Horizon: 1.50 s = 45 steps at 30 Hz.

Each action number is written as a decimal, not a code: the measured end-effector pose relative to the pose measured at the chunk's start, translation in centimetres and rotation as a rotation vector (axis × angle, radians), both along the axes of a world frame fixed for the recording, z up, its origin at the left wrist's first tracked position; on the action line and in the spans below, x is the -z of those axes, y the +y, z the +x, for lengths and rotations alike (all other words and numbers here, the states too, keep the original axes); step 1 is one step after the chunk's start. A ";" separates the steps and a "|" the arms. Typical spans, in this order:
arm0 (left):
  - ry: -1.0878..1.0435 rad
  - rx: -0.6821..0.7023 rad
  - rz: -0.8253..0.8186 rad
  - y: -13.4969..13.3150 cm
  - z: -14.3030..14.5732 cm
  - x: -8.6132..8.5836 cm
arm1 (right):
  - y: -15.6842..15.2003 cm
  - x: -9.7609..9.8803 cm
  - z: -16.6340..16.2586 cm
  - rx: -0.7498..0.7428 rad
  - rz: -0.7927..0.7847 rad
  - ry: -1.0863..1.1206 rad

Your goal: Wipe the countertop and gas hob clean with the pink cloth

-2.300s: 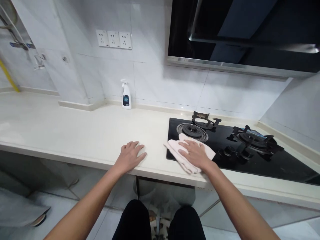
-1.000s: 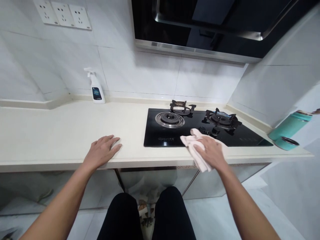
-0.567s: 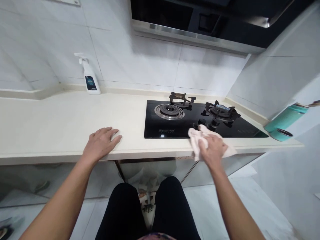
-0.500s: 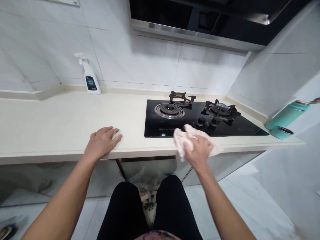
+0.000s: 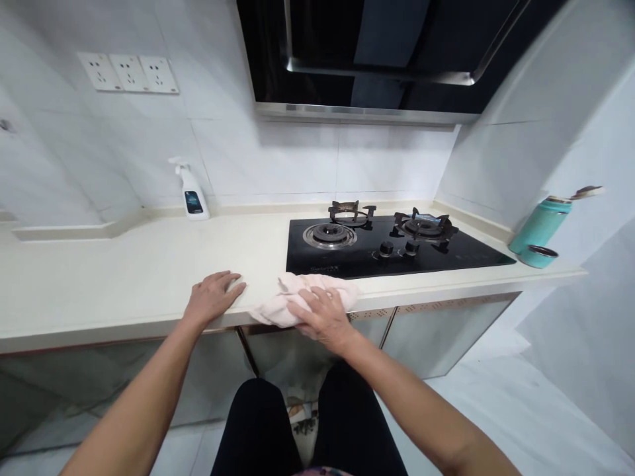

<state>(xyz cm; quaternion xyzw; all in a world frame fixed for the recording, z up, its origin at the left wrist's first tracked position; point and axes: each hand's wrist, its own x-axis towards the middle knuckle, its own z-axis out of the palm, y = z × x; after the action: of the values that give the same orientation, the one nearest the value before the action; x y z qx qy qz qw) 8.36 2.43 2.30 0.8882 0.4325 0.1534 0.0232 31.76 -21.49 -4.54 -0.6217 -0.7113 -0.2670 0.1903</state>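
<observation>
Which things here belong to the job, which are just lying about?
In use:
right hand pressing a pale pink cloth on the countertop's front edge
left hand resting on that countertop

Just lying about:
spray bottle, untouched at the wall
gas hob
teal flask
teal lid

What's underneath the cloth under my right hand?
The pale pink cloth under your right hand lies on the cream countertop at its front edge, by the black glass hob. The surface directly beneath it is covered and cannot be seen.
</observation>
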 end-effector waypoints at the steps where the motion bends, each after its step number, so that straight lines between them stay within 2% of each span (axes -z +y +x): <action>1: 0.001 -0.001 -0.003 0.1 0.0 0.0 | -1.2 0.4 1.8 0.023 0.003 0.001; 4: 0.016 -0.002 -0.009 0.0 0.0 -0.1 | -5.8 0.9 8.0 0.113 -0.083 0.019; 9: 0.010 0.005 -0.021 -0.2 0.3 -0.2 | -14.2 -0.5 18.5 0.317 -0.295 0.042; 12: -0.017 -0.003 -0.009 -0.3 0.4 -0.1 | -17.8 -1.2 22.4 0.524 -0.279 0.041; 14: -0.035 -0.001 0.005 -0.4 0.6 -0.1 | -19.0 -1.5 23.2 0.624 -0.237 0.060; 16: -0.048 0.001 0.013 -0.4 0.8 -0.2 | -18.9 -1.9 22.3 0.650 -0.216 0.087; 18: -0.051 -0.008 0.010 -0.4 1.0 -0.3 | -17.5 -2.2 20.1 0.608 -0.215 0.107; 21: -0.044 -0.023 -0.001 -0.4 1.1 -0.4 | -13.1 -2.0 14.8 0.505 -0.214 0.126; 28: -0.066 -0.029 0.011 -1.5 1.2 -0.1 | -0.4 0.0 -0.9 0.305 -0.124 0.200; 30: -0.066 -0.032 0.020 -1.9 1.1 -0.2 | 1.6 0.3 -4.0 0.241 -0.106 0.213; 32: -0.059 -0.036 0.028 -2.2 1.0 -0.2 | 2.4 0.6 -5.5 0.188 -0.082 0.205; 35: -0.051 -0.034 0.026 -2.3 0.7 -0.4 | 2.1 1.5 -5.2 0.107 -0.002 0.131; 38: -0.050 -0.042 0.022 -2.1 0.6 -0.4 | 1.0 2.2 -2.9 0.056 0.110 0.009; 41: -0.039 -0.050 0.014 -1.6 0.5 -0.4 | -0.3 2.1 0.2 0.064 0.149 -0.061; 45: -0.018 -0.035 -0.013 -0.6 0.4 -0.3 | -4.0 1.3 6.0 0.118 0.093 -0.090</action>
<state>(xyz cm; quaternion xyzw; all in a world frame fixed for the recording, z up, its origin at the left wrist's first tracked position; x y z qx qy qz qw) 8.78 1.80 2.61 0.8788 0.4489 0.1591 0.0301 37.72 -25.47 -5.89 -0.6405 -0.6682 -0.3380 0.1706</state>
